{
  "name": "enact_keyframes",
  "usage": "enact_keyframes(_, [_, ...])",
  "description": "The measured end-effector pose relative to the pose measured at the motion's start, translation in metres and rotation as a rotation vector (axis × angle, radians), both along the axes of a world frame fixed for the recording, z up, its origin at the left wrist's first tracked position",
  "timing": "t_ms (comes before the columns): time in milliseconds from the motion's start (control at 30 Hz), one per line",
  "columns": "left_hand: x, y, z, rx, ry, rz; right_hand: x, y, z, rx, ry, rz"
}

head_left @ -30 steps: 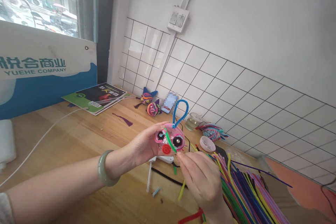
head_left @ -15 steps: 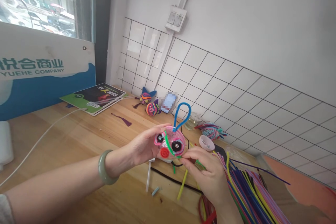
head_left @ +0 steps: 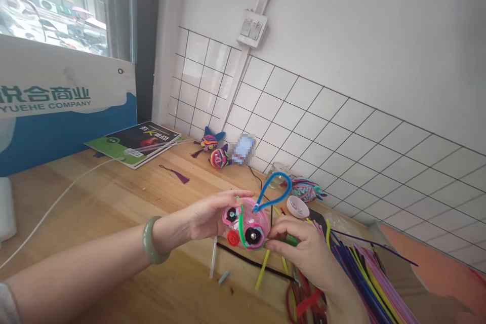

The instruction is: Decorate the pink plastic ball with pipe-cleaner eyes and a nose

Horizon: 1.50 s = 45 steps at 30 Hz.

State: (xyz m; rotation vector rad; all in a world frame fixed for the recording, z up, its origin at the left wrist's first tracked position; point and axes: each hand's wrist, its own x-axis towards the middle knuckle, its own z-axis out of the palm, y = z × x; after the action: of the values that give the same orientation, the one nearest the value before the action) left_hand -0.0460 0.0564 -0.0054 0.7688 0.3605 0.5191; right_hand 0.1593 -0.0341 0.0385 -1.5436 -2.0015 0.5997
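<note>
My left hand (head_left: 208, 215), with a jade-coloured bangle at the wrist, grips a pink ball-shaped craft figure (head_left: 250, 216) from its left side. Two black round eyes with pink rims and a red coiled nose (head_left: 233, 237) are on its front. From its top rises a blue pipe-cleaner loop (head_left: 290, 182). A green pipe cleaner (head_left: 241, 223) runs over the figure between the eyes and round its lower right. There my right hand (head_left: 307, 248) is closed in a pinch on the green strand; its fingertips are partly hidden.
Pipe cleaners (head_left: 364, 273) in many colours lie at the right, near red-handled scissors (head_left: 292, 304). Behind stand two yarn-wrapped figures (head_left: 219, 158), a phone (head_left: 243, 149), a glass jar (head_left: 279, 168) and a small pink dish (head_left: 297, 206). A booklet (head_left: 148, 144) and a purple tassel (head_left: 175, 174) lie further left.
The figure has tipped forward and lower, so its top shows more and the blue loop leans right. My right hand has shifted slightly right and down along the figure's side.
</note>
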Motion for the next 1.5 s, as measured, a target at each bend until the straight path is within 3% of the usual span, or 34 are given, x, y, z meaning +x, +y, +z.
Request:
enact_keyframes(200, [0.000,0.002,0.000,0.030,0.022,-0.057,0.007,-0.002,0.000,-0.008,-0.053,-0.031])
enact_keyframes(333, [0.000,0.003,-0.001,0.035,0.042,-0.075,0.011,-0.004,-0.001,0.118,-0.112,-0.082])
enact_keyframes(667, [0.002,0.006,-0.004,0.027,0.091,-0.042,-0.007,-0.010,-0.001,0.453,-0.313,-0.030])
enact_keyframes(1133, [0.001,0.006,-0.003,0.032,0.077,-0.006,-0.001,-0.005,-0.007,0.351,-0.283,-0.052])
enact_keyframes(1267, [0.001,0.005,-0.004,0.045,0.061,0.003,0.005,-0.002,-0.009,0.369,-0.369,0.009])
enact_keyframes(1500, [0.004,0.000,-0.004,0.113,0.066,0.087,0.002,0.002,-0.016,0.464,-0.507,-0.020])
